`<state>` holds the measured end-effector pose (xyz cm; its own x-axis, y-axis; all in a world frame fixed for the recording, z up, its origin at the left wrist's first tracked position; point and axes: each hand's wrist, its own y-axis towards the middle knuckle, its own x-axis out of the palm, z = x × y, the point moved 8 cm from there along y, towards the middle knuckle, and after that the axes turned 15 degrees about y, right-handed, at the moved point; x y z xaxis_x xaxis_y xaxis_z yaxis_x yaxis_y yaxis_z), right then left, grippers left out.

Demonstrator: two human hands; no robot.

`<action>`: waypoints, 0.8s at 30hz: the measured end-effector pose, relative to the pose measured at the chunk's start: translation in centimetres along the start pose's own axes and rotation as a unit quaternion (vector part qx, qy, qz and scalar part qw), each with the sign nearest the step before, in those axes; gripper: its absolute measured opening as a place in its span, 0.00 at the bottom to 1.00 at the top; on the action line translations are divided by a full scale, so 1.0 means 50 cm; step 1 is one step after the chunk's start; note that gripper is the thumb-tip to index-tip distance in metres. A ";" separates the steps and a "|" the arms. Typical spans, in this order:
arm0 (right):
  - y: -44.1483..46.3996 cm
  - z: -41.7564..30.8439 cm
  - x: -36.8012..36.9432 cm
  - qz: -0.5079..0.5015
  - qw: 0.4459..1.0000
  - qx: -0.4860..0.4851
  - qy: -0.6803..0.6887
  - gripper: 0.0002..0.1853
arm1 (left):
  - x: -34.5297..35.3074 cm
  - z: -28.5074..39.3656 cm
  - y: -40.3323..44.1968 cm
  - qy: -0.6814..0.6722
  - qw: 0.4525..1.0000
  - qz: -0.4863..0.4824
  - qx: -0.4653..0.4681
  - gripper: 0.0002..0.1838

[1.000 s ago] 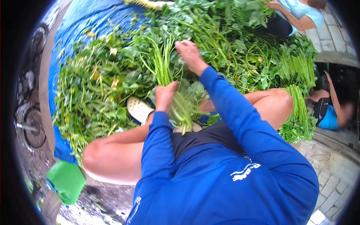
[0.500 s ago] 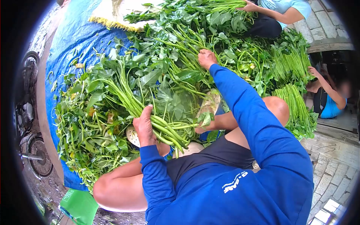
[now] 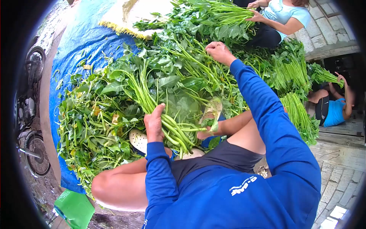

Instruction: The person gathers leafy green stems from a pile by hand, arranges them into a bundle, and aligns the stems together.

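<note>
The left hand [image 3: 153,124] is found closed around a bunch of greens [image 3: 142,91], which is held over the lap. The grip is taken toward the lower stems, so the leafy tops are left to fan forward, presumably to keep the stems gathered. The right hand [image 3: 219,52] is held well apart from that bunch, its fingers curled in; whether a stem is pinched there cannot be told.

At the left, a blue sheet [image 3: 85,47] is spread on the ground, probably so that the greens are kept off the dirt. On it a loose heap [image 3: 91,122] is lying, with stems and leaves crossing in all directions. Beyond, a pale sack [image 3: 143,15] with a yellow edge is noted. In the middle, longer stems [image 3: 192,59] are laid within reach of the right hand.

Farther right, a long bunch [image 3: 232,14] is held by a co-worker in a light blue shirt [image 3: 284,19]. Below, aligned bundles [image 3: 294,110] are stacked with stems parallel, apparently for neatness. At far right, a small bunch [image 3: 324,73] is held up by a second co-worker [image 3: 335,112].
</note>
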<state>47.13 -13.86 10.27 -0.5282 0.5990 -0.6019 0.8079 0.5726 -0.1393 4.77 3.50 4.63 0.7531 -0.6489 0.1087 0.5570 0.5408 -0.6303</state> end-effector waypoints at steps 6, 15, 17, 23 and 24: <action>-0.039 0.172 0.094 -0.002 0.992 0.068 -0.111 0.23 | 0.009 0.006 -0.042 -0.013 1.000 -0.017 0.007 0.13; -0.069 0.105 0.140 0.023 0.991 0.098 -0.086 0.19 | -0.009 -0.002 -0.036 -0.010 1.000 -0.004 -0.005 0.13; -0.041 0.059 0.097 -0.013 0.997 0.066 -0.035 0.19 | -0.011 -0.006 -0.022 -0.016 1.000 -0.006 -0.008 0.12; -0.190 -0.176 -0.080 -0.030 0.964 0.132 0.228 0.15 | -0.002 0.002 -0.006 -0.027 0.999 -0.019 -0.017 0.13; -0.205 -0.182 -0.100 -0.032 0.967 0.113 0.227 0.15 | 0.001 0.001 -0.007 -0.027 0.999 -0.023 -0.019 0.14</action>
<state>39.10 -17.65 21.88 -0.5985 0.7790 -0.1867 0.7787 0.5110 -0.3641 4.64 3.33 4.89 0.7454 -0.6420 0.1797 0.5786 0.4890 -0.6528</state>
